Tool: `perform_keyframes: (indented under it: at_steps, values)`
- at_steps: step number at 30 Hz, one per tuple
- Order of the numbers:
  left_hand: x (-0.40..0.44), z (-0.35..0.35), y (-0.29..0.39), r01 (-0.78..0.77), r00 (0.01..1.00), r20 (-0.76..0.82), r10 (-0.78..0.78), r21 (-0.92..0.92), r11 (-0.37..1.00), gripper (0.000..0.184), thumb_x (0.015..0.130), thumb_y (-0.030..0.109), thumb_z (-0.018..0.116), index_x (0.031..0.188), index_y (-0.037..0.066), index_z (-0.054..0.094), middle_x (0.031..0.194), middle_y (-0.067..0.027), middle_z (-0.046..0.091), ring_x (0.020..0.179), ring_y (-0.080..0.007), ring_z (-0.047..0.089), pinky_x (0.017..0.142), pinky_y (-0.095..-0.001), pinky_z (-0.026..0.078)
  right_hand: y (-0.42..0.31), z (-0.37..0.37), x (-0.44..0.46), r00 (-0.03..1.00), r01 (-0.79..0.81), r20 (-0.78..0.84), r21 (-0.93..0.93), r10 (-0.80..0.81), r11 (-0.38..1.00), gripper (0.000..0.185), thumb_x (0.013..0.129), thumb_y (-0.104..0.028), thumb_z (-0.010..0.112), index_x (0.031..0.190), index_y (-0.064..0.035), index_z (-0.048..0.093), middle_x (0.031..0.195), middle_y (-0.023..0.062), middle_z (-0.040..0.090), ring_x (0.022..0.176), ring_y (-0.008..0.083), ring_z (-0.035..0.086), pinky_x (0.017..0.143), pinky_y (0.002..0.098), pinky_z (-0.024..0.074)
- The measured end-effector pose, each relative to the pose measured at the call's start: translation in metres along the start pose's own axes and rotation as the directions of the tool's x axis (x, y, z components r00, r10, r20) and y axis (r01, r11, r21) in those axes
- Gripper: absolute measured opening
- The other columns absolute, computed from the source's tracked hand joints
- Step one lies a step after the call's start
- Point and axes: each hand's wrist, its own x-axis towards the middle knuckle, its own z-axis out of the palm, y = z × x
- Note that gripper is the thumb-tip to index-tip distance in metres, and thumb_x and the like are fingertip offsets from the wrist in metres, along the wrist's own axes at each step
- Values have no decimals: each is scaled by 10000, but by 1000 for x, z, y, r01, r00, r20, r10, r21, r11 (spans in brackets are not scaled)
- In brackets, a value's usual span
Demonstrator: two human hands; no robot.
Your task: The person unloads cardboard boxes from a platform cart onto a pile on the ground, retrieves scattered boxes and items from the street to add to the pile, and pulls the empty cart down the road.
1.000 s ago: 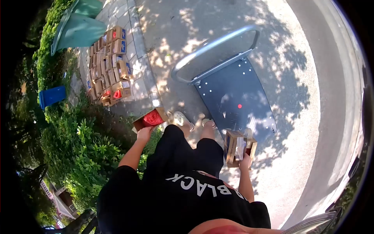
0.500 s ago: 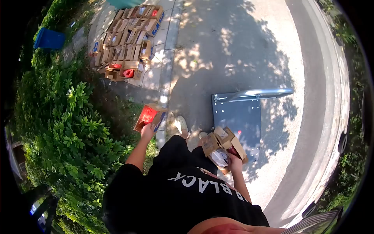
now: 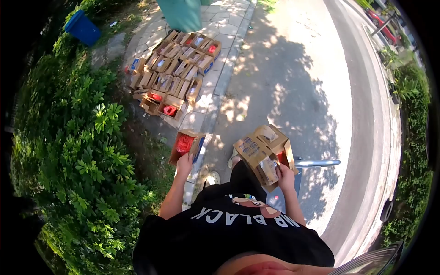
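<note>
My left hand (image 3: 184,163) grips the near edge of an open cardboard box (image 3: 174,155) with a red plastic bag (image 3: 184,143) inside. In my right hand (image 3: 286,176) is a second open cardboard box (image 3: 256,153), with its flap spread out to the left. A clear-wrapped packet and something red show inside this box, near my fingers. Both boxes are held in front of my body, apart from each other. My fingertips are partly hidden by the box walls.
Rows of open cardboard boxes (image 3: 176,68) stand on the paving ahead left. A green bin (image 3: 181,16) is behind them and a blue bin (image 3: 82,27) farther left. Bushes (image 3: 91,160) line the left. A flat trolley with a metal handle (image 3: 321,163) is beside me at right.
I have moved forward and the stacked boxes appear nearer. The trolley has slipped back behind my right hand. Both boxes stay in my hands, the right one raised.
</note>
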Motion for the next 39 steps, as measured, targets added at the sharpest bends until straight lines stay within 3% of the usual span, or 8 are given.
perform_keyframes:
  at_steps: [4,6,11,15,22,24,33,39]
  values:
    - [75,-4,62,-101,995,-28,98,-102,990,286,950,278,530,994,23,653,841,-265,639,807,-440,627,702,-497,486,15,-18,82,942,201,-291,90,-167,975,254,868,-78,627,1118,-47,663,1005,191,684,938,349,666,813,387,530]
    - [135,24,65,-210,973,-102,206,-36,977,308,942,292,552,939,-3,641,797,-261,635,807,-444,630,691,-501,489,39,-24,130,935,184,-334,178,-116,967,269,857,-47,624,1122,-59,668,1005,177,689,929,350,670,816,398,528]
    - [250,22,167,-57,998,-25,57,9,998,344,947,358,530,926,28,625,842,-281,636,836,-470,613,740,-544,481,59,-96,229,955,-48,-279,196,103,979,318,852,-30,593,1147,-115,673,1044,166,685,967,333,663,866,396,511]
    - [342,25,220,-108,994,-15,109,43,993,336,954,353,518,1001,42,636,873,-264,648,834,-460,617,737,-543,486,82,-149,313,932,60,-364,180,10,982,283,861,-18,566,1120,-50,676,1054,183,682,992,315,667,892,372,506]
    - [469,40,301,-55,998,-32,55,3,999,290,955,302,526,1016,46,647,864,-249,651,817,-444,623,722,-528,491,70,-247,472,983,-79,-170,-53,69,995,242,920,-127,549,1117,-42,660,1050,205,665,994,380,635,868,411,496]
    - [512,46,323,-56,997,-60,54,-35,998,286,951,302,535,990,41,646,855,-249,650,809,-444,622,718,-523,493,72,-263,538,976,98,-194,-20,-100,995,261,899,-111,566,1139,-56,652,1072,201,660,1010,381,622,882,422,485]
    - [761,92,392,-47,990,-135,31,-122,991,286,936,313,558,1004,48,640,881,-242,650,862,-437,623,756,-506,490,0,-325,876,989,146,11,-228,-147,963,265,866,-108,574,1112,-72,664,1022,198,666,957,390,623,835,446,493]
    - [894,68,448,25,999,-35,-29,-106,994,254,936,268,519,1020,76,661,948,-183,674,906,-377,638,780,-482,504,-61,-353,1079,925,379,123,-272,-359,884,261,863,-107,585,1107,-70,669,959,215,665,916,393,636,800,436,501]
